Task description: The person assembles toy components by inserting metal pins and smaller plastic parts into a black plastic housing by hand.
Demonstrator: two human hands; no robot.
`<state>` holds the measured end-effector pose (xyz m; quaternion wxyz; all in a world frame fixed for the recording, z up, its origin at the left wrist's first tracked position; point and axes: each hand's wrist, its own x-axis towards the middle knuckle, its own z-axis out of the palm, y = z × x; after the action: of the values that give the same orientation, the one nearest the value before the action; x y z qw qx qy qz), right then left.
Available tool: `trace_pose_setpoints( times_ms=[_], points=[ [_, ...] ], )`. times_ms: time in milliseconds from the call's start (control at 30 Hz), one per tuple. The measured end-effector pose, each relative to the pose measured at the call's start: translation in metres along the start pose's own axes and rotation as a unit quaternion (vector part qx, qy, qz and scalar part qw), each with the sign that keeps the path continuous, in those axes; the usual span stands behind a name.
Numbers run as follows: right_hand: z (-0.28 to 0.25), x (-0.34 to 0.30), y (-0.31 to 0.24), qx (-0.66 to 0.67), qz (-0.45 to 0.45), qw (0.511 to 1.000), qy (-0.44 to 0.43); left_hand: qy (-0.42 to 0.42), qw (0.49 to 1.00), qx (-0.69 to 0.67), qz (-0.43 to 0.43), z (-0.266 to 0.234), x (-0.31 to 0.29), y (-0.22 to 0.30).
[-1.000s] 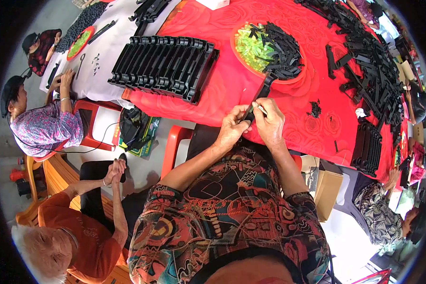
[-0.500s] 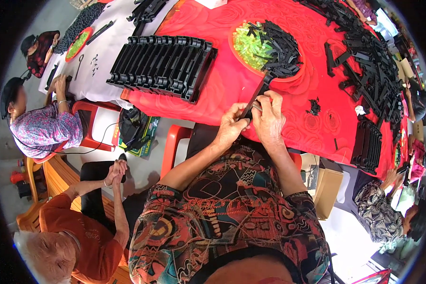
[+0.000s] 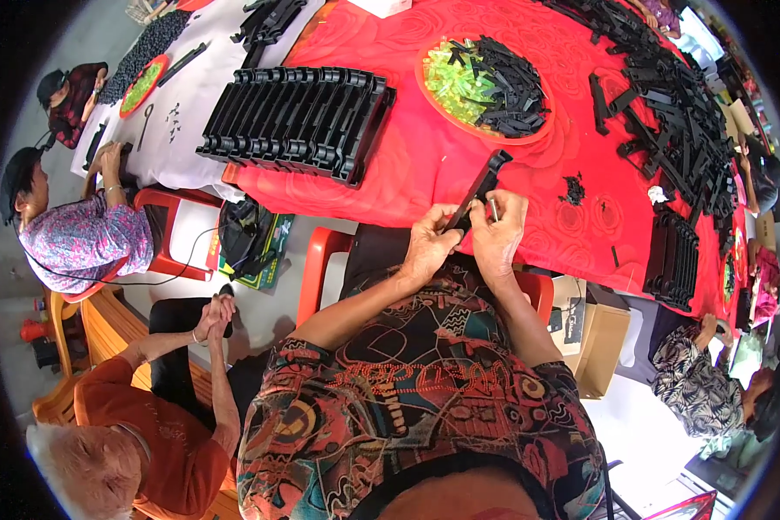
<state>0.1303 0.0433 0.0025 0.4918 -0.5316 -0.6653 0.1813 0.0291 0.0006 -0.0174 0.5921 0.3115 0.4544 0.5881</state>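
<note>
Between my hands, over the near edge of the red tablecloth, a long black plastic part (image 3: 483, 184) slants up and to the right. My left hand (image 3: 432, 245) is closed around its lower end. My right hand (image 3: 500, 232) is closed close beside the part, with a short thin grey piece (image 3: 494, 209) sticking up between its fingers; I cannot tell what this piece is. Beyond my hands stands a round orange-red tray (image 3: 550, 130). Yellow-green translucent pieces (image 3: 459, 87) fill its left half, small black plastic pieces (image 3: 516, 100) its right.
A stacked row of long black plastic parts (image 3: 295, 117) lies left on the tablecloth (image 3: 390, 195). Right are a heap of black parts (image 3: 676, 121), small black bits (image 3: 573, 189) and another stack (image 3: 672, 260). A person in an orange shirt (image 3: 147, 425) sits at lower left, hands clasped.
The black part has come down and back from the tray's edge, and its upper end now stands apart from the tray. My right hand has turned slightly, showing the grey piece more upright.
</note>
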Motion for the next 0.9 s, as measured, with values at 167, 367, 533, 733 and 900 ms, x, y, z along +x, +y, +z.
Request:
trace_pose_setpoints(
  times_ms=[167,367,533,733,900],
  points=[
    [0.007,-0.002,0.016,0.136,0.169,0.976,0.008,-0.014,1.0,0.011,0.009,-0.003,0.0,-0.004],
    [0.007,0.004,0.016,0.266,0.317,0.904,-0.109,-0.014,1.0,0.008,-0.01,-0.005,0.002,-0.005],
    [0.013,-0.001,0.012,0.252,0.295,0.92,-0.064,-0.036,0.999,0.012,-0.011,-0.007,0.002,-0.008],
    [0.019,-0.002,0.022,0.264,0.277,0.922,-0.064,-0.029,0.999,0.029,0.013,-0.006,0.003,-0.01],
    [0.014,-0.001,0.009,0.268,0.292,0.915,-0.079,-0.021,1.0,0.008,-0.005,-0.006,0.003,-0.01]
  ],
)
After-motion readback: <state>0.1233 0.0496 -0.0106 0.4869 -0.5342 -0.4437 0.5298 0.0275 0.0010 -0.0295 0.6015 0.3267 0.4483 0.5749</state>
